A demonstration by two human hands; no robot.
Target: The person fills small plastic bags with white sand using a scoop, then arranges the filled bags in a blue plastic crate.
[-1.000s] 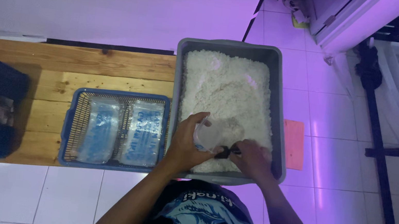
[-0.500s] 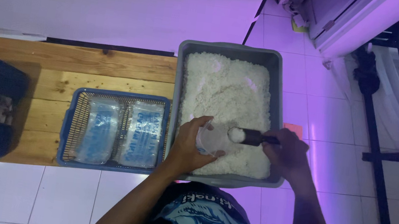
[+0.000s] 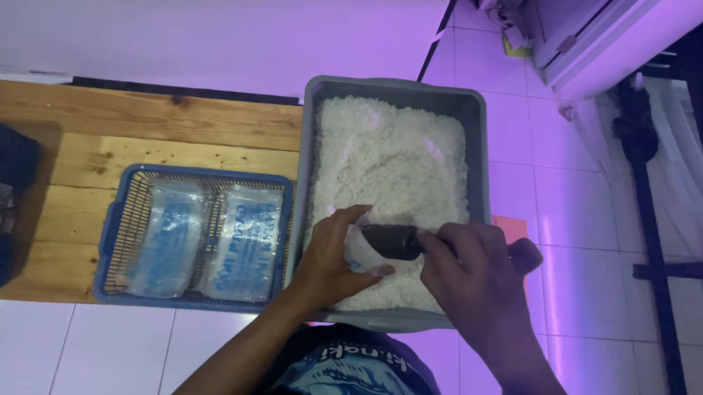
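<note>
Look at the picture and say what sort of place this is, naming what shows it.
Probably a small food-packing spot in a home or shop: a grey tub of white rice, a blue basket of filled clear bags, and a tiled floor.

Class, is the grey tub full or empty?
Nearly full: white rice fills the grey tub almost to its rim.

Small clear plastic bag (image 3: 360, 249): held open at the near end of the grey tub (image 3: 304, 173), mouth facing right. Dark scoop (image 3: 393, 240): lies level, tip at the bag mouth. White rice (image 3: 389, 161) fills the tub.
</note>
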